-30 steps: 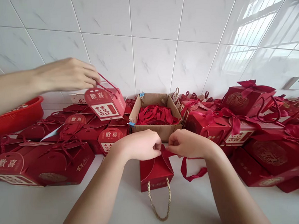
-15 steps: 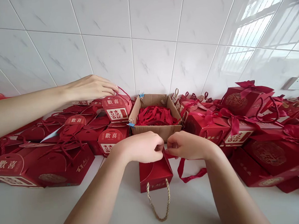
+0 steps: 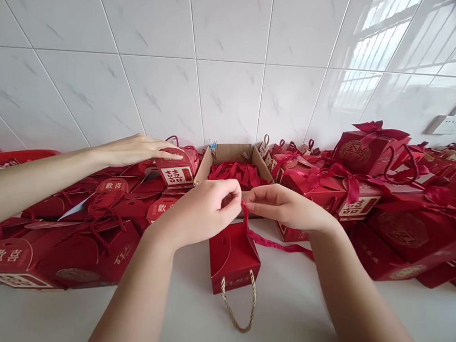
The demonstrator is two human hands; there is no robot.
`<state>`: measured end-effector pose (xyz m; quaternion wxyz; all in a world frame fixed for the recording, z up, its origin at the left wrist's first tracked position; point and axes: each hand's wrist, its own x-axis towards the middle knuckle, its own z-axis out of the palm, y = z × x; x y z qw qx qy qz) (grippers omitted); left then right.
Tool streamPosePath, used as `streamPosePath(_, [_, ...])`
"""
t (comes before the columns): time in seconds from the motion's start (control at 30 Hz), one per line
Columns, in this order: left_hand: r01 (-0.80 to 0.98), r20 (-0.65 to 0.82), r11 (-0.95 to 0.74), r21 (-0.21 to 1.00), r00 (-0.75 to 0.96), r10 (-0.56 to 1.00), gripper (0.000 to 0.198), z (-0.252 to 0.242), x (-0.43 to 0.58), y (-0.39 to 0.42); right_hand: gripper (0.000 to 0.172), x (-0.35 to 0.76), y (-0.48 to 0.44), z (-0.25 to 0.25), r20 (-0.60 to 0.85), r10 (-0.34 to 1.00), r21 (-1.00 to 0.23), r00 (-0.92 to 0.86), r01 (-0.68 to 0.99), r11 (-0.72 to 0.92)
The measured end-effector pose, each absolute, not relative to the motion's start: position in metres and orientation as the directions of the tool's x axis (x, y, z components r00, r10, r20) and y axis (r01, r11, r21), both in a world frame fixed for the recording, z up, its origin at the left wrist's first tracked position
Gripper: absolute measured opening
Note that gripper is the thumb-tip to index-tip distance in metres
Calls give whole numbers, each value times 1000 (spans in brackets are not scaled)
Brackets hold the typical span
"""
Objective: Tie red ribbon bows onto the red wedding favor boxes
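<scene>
In front of me a small red gift box (image 3: 234, 256) with a gold rope handle (image 3: 241, 324) stands on the white table. Above its far end, my left hand (image 3: 207, 209) and my right hand (image 3: 285, 206) meet, thumbs and fingers pinched together. A red ribbon (image 3: 272, 243) runs up between them, its tail trailing right over the table. Both pinches are on the ribbon's upper part. Just beyond my hands is an open cardboard box (image 3: 230, 152) holding a heap of red ribbons (image 3: 239, 174).
Another person's hand (image 3: 140, 148) reaches from the left and rests on a red gift box (image 3: 179, 172). Stacked red boxes (image 3: 81, 254) crowd the left side. Bow-tied boxes (image 3: 404, 237) are piled at right. A tiled wall (image 3: 230, 98) stands behind.
My hands have risen from the box top, lifting the ribbon, whose loose tail now stretches straighter to the right. The other person's hand has let go of a rope handle and flattened on the box.
</scene>
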<state>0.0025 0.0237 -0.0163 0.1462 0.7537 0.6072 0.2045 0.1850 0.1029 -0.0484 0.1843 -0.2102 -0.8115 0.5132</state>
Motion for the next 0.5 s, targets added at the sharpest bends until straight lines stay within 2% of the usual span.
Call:
streamPosePath(0.07, [891, 73, -170, 422, 153, 985, 23, -15, -3, 19, 26, 187, 101, -47, 107, 554, -927, -826, 119, 356])
streamPosePath(0.17, [945, -103, -46, 325, 83, 991, 28, -19, -10, 17, 25, 193, 97, -43, 173, 611, -930, -773, 76, 360])
streamPosePath(0.3, [984, -303, 36, 175, 19, 953, 34, -26, -9, 21, 23, 202, 89, -36, 355, 715, -891, -603, 12, 453])
streamPosePath(0.5, [982, -375, 25, 186, 48, 926, 35, -32, 4, 33, 14, 218, 69, -23, 615, 772, -788, -163, -154, 596])
